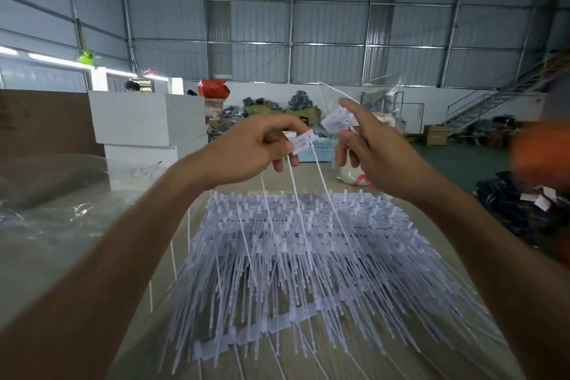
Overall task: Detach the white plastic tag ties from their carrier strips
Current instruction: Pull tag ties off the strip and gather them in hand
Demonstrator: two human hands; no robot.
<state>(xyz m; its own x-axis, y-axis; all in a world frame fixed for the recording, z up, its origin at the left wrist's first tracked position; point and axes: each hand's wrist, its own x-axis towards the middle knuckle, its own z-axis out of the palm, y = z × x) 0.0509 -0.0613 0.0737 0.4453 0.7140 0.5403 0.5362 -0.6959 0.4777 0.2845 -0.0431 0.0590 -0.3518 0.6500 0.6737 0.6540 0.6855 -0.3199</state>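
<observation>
A big heap of white plastic tag ties on their carrier strips lies on the table in front of me. My left hand is raised above the heap and pinches the flat head of a tag tie, whose thin tails hang down toward the pile. My right hand, close beside it, pinches a small bunch of tag heads between thumb and fingers. The two hands are a little apart.
The wooden table carries clear plastic sheeting at the left. White boxes stand behind it. Piles of dark clothing lie at the right, and a blurred orange shape sits at the right edge.
</observation>
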